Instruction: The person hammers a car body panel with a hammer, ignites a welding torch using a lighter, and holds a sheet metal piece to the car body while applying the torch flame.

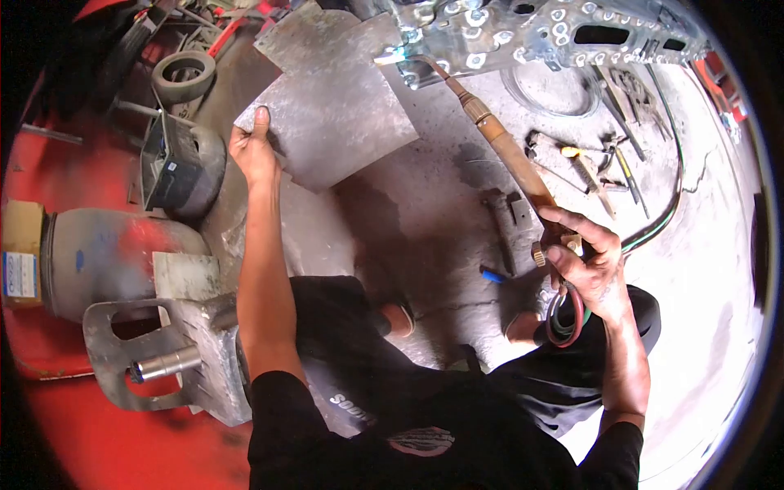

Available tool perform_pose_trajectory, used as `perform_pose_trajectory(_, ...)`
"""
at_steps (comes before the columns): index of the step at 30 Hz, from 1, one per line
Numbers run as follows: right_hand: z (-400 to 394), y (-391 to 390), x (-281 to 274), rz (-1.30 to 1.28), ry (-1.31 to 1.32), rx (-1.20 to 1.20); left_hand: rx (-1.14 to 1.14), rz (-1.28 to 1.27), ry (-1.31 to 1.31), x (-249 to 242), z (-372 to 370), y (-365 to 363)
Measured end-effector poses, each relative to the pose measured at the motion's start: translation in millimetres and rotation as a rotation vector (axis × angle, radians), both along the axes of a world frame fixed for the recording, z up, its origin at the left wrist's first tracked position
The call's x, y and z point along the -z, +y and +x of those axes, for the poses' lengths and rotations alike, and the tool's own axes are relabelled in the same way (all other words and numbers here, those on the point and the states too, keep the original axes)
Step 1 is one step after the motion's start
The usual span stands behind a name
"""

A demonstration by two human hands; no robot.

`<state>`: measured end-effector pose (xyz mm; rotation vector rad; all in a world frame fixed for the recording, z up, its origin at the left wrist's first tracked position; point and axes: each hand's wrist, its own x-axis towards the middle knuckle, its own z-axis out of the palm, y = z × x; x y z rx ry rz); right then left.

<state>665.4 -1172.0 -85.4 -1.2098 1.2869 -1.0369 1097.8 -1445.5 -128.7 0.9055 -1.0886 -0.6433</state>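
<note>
My left hand (255, 151) grips the edge of a flat grey metal sheet (343, 106), thumb on top and fingers hidden beneath. The sheet is held up in front of me, its far corner reaching close to a perforated metal panel (523, 37) dotted with shiny round spots. My right hand (590, 261) is wrapped round the handle of a gas torch (498, 135), beside its brass valve knob. A bright flame (390, 57) burns at the torch's bent tip, by the panel's left end and the sheet's edge. Red and green hoses (565, 327) loop below the handle.
At left stand a plastic stool (147, 314) with a metal cylinder (167, 362) on it, a grey drum (122, 253) and a tire (184, 77). Hand tools, including a wire brush (590, 181), lie on the floor at right, near coiled wire (549, 106) and a blue object (492, 276).
</note>
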Motion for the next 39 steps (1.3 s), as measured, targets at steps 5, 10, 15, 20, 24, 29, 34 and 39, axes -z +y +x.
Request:
perform_pose_trajectory(5, -2, 3, -1, 0.008, -0.042, -0.009, 0.053, -0.003, 0.044, 3, 0, -1)
perform_pose_trajectory(10, -5, 1, 1, -0.029, -0.029, -0.007, 0.073, -0.018, 0.069, 4, 2, -2)
perform_pose_trajectory(15, -5, 1, -2, 0.005, -0.019, -0.013, 0.071, -0.056, 0.077, 0, -3, 0)
perform_pose_trajectory(20, -4, 3, 1, 0.004, -0.016, -0.013, 0.064, -0.026, 0.078, 1, 0, -1)
perform_pose_trajectory(24, -4, 3, 3, -0.047, -0.013, -0.014, 0.037, -0.021, 0.062, -1, -1, 0)
perform_pose_trajectory(29, -3, 3, 4, -0.046, -0.019, -0.017, 0.038, -0.012, 0.053, -2, 0, 0)
perform_pose_trajectory(34, -4, 3, 5, -0.048, 0.017, -0.019, 0.034, -0.023, -0.008, 2, 3, -2)
perform_pose_trajectory(39, -5, 2, 5, -0.044, 0.043, -0.009, 0.039, -0.058, 0.049, 1, -1, -2)
